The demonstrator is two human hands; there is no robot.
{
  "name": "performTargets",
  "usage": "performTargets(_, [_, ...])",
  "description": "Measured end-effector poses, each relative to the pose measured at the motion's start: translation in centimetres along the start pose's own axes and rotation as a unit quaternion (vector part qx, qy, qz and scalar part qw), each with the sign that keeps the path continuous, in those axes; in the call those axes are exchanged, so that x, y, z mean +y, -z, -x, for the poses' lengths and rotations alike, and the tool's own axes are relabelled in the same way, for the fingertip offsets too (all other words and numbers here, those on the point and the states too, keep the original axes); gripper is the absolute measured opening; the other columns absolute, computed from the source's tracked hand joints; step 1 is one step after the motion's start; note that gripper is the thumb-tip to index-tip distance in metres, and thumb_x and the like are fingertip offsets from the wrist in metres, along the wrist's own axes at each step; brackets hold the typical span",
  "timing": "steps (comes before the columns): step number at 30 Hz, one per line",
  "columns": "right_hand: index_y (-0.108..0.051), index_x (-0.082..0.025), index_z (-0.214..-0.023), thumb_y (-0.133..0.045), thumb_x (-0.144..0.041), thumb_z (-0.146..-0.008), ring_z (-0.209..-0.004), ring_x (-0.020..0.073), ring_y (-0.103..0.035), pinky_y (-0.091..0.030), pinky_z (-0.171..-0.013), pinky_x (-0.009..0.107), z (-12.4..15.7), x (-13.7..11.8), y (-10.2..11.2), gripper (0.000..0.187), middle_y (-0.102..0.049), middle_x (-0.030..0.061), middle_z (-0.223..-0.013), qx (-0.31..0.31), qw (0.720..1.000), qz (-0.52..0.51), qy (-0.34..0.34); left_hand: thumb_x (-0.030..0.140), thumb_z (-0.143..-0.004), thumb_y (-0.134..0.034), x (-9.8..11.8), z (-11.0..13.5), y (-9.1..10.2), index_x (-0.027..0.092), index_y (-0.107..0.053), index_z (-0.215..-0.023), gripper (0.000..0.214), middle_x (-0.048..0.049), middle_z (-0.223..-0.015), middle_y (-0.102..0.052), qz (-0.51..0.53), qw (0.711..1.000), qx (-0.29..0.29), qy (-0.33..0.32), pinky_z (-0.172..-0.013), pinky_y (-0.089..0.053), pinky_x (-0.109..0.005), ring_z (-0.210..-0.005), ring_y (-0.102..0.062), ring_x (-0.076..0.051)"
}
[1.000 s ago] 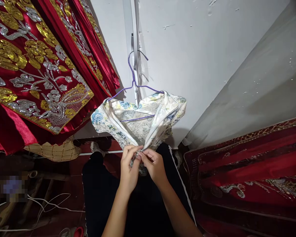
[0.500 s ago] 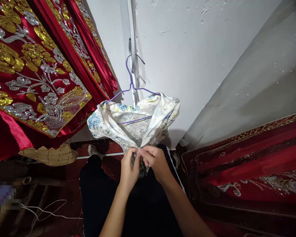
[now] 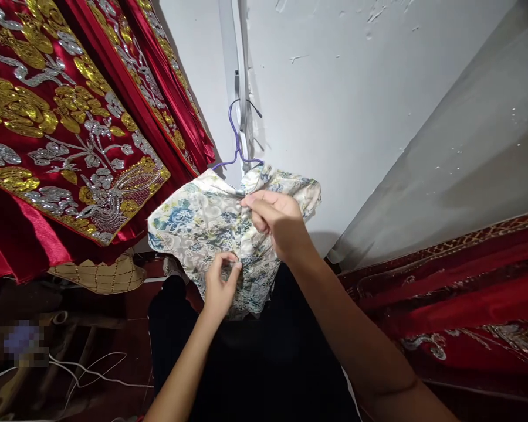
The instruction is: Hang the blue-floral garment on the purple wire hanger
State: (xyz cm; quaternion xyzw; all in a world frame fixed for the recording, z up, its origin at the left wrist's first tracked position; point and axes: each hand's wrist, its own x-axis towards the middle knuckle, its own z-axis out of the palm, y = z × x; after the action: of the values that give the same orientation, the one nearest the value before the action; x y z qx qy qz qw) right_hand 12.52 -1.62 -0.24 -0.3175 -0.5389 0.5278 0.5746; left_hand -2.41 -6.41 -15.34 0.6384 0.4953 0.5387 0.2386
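A short-sleeved garment (image 3: 193,223) in white cloth with blue and yellow flowers hangs in front of me on a purple hanger (image 3: 238,153). Its centre seam is closed from the neckline down to my hands. My right hand (image 3: 279,220) is pinched at the top of that seam, just under the collar, on what looks like a zipper pull; the fingers cover it. Lower on the same seam, my left hand (image 3: 222,281) pinches the cloth between thumb and forefinger.
The hanger hooks onto a pale metal bar (image 3: 240,64) against the white wall (image 3: 343,99). Red cloth with gold and silver sequins (image 3: 83,140) hangs at left. More red embroidered cloth (image 3: 466,305) lies at right. White cables (image 3: 92,381) trail at lower left.
The garment's wide neck opening has closed along the seam. My right hand has moved up towards the collar, while my left stays low, slightly further left.
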Motion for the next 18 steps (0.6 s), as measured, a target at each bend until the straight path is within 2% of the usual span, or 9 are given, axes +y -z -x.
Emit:
performTargets(4, [-0.066,-0.017,-0.076,-0.065,-0.027,-0.088,-0.046,0.0066,-0.040,-0.031,-0.045,0.020,0.9,-0.7,-0.7,0.016,-0.046,-0.0050,-0.051,-0.005,0.999,0.041,0.013,0.029,-0.097,-0.059,6.5,-6.4,2.7,0.024,-0.044,-0.140,0.046,-0.0059,-0.102,-0.064,0.040,0.984,0.070,-0.158,-0.088,-0.050,-0.035,-0.095,-0.063,-0.019])
performTargets(5, [-0.064,-0.017,-0.074,-0.065,-0.026,-0.088,-0.046,0.0066,-0.039,-0.031,-0.046,0.020,0.8,-1.1,-0.9,0.016,-0.046,-0.0050,-0.051,-0.008,0.998,0.051,0.024,0.030,-0.098,-0.058,8.1,-7.9,3.2,0.024,-0.047,-0.138,0.043,-0.0058,-0.103,-0.064,0.016,0.979,0.072,-0.188,-0.086,-0.050,-0.035,-0.094,-0.063,-0.018])
performTargets(7, [-0.062,-0.017,-0.075,-0.064,-0.027,-0.089,-0.045,0.0062,-0.036,-0.027,-0.045,0.020,0.4,-1.4,-1.0,0.018,-0.044,-0.0056,-0.050,-0.006,0.996,0.073,0.054,0.031,-0.099,-0.056,10.4,-10.4,3.9,0.020,-0.063,-0.117,0.022,-0.0052,-0.101,-0.065,-0.055,0.971,0.042,-0.230,-0.086,-0.049,-0.034,-0.092,-0.061,-0.018])
performTargets(10, [-0.060,-0.018,-0.077,-0.063,-0.033,-0.090,-0.045,0.0062,-0.031,-0.020,-0.043,0.021,-0.5,0.5,-0.3,0.020,-0.043,-0.0061,-0.053,0.010,0.990,0.110,0.086,0.030,-0.100,-0.055,12.0,-12.0,4.2,0.016,-0.066,-0.095,0.018,-0.0042,-0.092,-0.064,-0.127,0.954,0.015,-0.270,-0.085,-0.047,-0.032,-0.088,-0.059,-0.017])
performTargets(12, [-0.057,-0.019,-0.074,-0.062,-0.036,-0.089,-0.045,0.0071,-0.029,-0.019,-0.044,0.023,-0.8,3.0,0.8,0.023,-0.041,-0.0060,-0.053,0.023,0.988,0.138,0.067,0.029,-0.100,-0.054,11.7,-12.0,4.8,0.016,-0.065,-0.095,0.018,-0.0039,-0.091,-0.064,-0.128,0.951,0.063,-0.274,-0.086,-0.047,-0.031,-0.087,-0.059,-0.016])
performTargets(14, [-0.053,-0.020,-0.068,-0.062,-0.038,-0.088,-0.046,0.0081,-0.029,-0.019,-0.046,0.024,-0.4,5.4,1.9,0.029,-0.039,-0.0059,-0.052,0.028,0.985,0.168,0.038,0.031,-0.099,-0.056,10.2,-11.6,6.4,0.016,-0.065,-0.098,0.018,-0.0036,-0.094,-0.064,-0.086,0.951,0.174,-0.241,-0.087,-0.047,-0.030,-0.090,-0.060,-0.016])
performTargets(16, [-0.051,-0.020,-0.065,-0.063,-0.039,-0.087,-0.049,0.0090,-0.031,-0.021,-0.048,0.025,0.9,6.8,2.8,0.032,-0.040,-0.0049,-0.053,0.016,0.983,0.181,0.017,0.036,-0.096,-0.059,7.4,-10.7,8.6,0.017,-0.065,-0.097,0.020,-0.0028,-0.094,-0.064,0.015,0.943,0.291,-0.162,-0.087,-0.049,-0.030,-0.091,-0.061,-0.016])
performTargets(17, [-0.053,-0.019,-0.066,-0.063,-0.040,-0.086,-0.051,0.0094,-0.034,-0.023,-0.049,0.025,1.8,7.2,3.0,0.031,-0.042,-0.0041,-0.055,0.003,0.984,0.177,0.009,0.038,-0.094,-0.062,5.6,-10.1,9.6,0.017,-0.065,-0.094,0.021,-0.0019,-0.090,-0.063,0.092,0.934,0.327,-0.109,-0.086,-0.050,-0.030,-0.089,-0.061,-0.016])
performTargets(18, [-0.054,-0.019,-0.067,-0.063,-0.040,-0.087,-0.052,0.0099,-0.036,-0.025,-0.050,0.025,2.9,7.4,3.1,0.030,-0.045,-0.0032,-0.057,-0.013,0.986,0.167,0.002,0.041,-0.092,-0.063,3.5,-9.2,10.4,0.018,-0.063,-0.087,0.024,-0.0016,-0.085,-0.064,0.187,0.927,0.322,-0.041,-0.086,-0.052,-0.031,-0.086,-0.063,-0.017])
